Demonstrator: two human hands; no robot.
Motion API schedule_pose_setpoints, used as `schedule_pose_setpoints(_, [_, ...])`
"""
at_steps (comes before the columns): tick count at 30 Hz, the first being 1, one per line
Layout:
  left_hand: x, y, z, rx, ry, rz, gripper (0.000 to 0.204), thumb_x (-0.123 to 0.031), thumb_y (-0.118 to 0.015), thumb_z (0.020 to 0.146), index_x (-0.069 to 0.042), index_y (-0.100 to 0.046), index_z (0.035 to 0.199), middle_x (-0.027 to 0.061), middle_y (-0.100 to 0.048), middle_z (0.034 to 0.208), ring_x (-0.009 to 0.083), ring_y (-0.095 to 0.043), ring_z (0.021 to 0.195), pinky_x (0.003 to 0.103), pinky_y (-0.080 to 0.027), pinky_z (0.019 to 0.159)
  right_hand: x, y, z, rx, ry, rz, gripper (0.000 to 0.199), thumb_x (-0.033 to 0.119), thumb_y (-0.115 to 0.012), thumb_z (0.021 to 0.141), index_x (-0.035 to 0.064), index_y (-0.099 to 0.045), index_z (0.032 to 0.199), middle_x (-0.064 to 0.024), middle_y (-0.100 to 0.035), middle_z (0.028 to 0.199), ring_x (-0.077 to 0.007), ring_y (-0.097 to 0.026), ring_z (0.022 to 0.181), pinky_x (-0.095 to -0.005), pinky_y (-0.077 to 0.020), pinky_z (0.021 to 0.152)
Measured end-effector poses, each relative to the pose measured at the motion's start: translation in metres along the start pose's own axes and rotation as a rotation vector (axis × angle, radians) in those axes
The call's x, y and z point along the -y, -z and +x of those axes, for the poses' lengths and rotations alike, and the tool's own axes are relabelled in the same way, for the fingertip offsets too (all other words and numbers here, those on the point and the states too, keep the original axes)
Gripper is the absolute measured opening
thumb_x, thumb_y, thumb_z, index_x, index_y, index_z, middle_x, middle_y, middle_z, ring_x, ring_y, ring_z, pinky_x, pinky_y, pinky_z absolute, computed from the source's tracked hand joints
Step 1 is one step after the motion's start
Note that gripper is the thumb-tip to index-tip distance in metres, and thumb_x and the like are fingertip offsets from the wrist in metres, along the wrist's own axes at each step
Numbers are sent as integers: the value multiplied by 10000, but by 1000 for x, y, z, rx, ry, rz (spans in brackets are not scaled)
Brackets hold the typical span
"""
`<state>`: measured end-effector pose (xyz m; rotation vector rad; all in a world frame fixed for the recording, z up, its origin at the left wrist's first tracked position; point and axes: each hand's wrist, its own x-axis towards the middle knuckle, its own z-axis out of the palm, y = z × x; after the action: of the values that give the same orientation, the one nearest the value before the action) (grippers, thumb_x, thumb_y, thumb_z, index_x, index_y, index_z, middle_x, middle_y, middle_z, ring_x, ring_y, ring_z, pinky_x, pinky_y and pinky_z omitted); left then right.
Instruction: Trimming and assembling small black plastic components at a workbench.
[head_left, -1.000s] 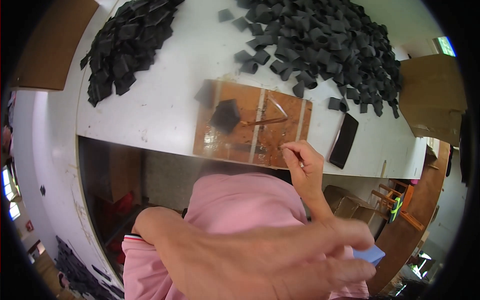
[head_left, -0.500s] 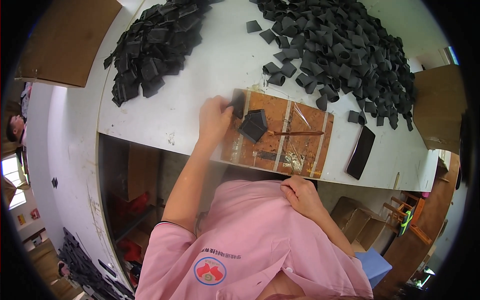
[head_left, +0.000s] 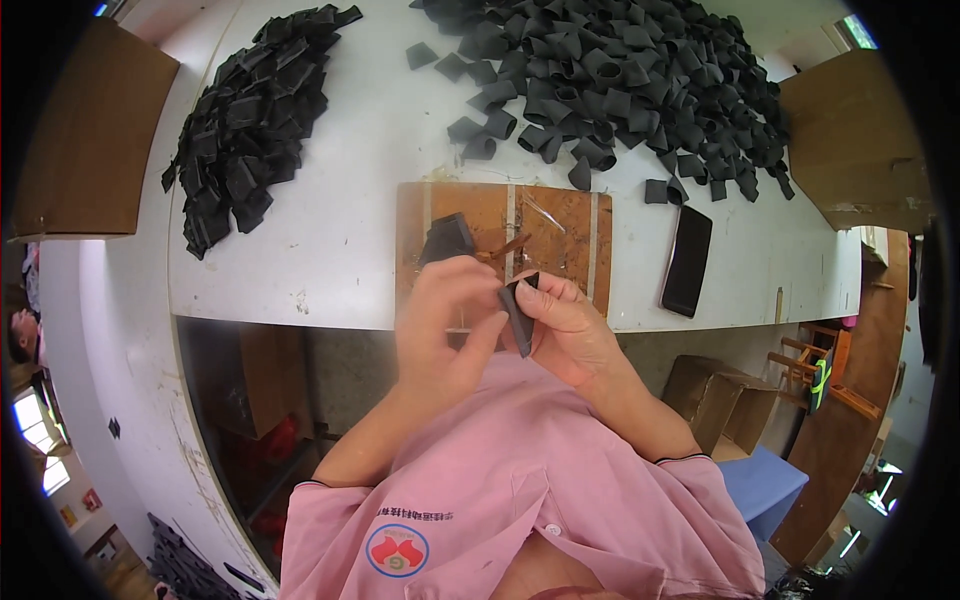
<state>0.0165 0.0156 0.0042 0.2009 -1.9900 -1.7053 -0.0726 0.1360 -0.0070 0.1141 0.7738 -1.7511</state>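
Note:
A small black folded piece (head_left: 520, 325), like a short sleeve of sheet material, is pinched between the thumb and fingers of my right hand (head_left: 565, 325). It is held in front of my body, just over the near edge of the board. Close against its left side is my left hand (head_left: 445, 320), slightly blurred, thumb and fingers apart. A few flat black pieces (head_left: 447, 238) lie on the wooden board (head_left: 412, 210) beyond my left hand. A thin brown stick-like tool (head_left: 508, 247) rests on the board, partly hidden by my hands.
A heap of flattened black pieces (head_left: 245, 140) lies at the far left of the white table (head_left: 330, 230). Many open black sleeves (head_left: 640, 80) are piled at the far right. A dark phone (head_left: 687, 262) lies right of the board. Cardboard boxes (head_left: 95, 130) flank the table.
My left hand has come from the board's left edge to in front of my body. My right hand has risen from my shirt and now grips a black piece. The head view has shifted.

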Motion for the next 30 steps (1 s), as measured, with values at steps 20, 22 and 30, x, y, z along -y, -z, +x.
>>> schedule_pose_setpoints(20, [5, -22, 3, -45, 294, 92, 50, 6, -591, 739, 17, -556, 774, 55, -556, 657, 85, -507, 568, 221, -415, 529, 13, 3, -18, -384, 988, -1366, 252, 180, -648, 765, 23, -558, 941, -94, -518, 830, -217, -533, 692, -312, -444, 571])
schedule_pose_setpoints(22, [-1, -26, 5, -24, 268, 122, 53, 9, -591, 735, 14, -556, 774, 67, -562, 662, 97, -520, 567, 230, -422, 529, 10, 0, -19, -240, 883, -1181, 134, 117, -628, 767, 9, -583, 833, -88, -510, 802, -218, -531, 654, -311, -442, 549])
schedule_pose_setpoints(30, [-9, -41, 14, -310, 236, 71, 96, 80, -541, 763, 1, -532, 817, 11, -523, 580, 34, -424, 434, 167, -331, 400, 10, -5, -7, -484, 1205, -1622, 139, -21, -609, 661, 2, -563, 791, -105, -523, 763, -246, -530, 610, -319, -433, 514])
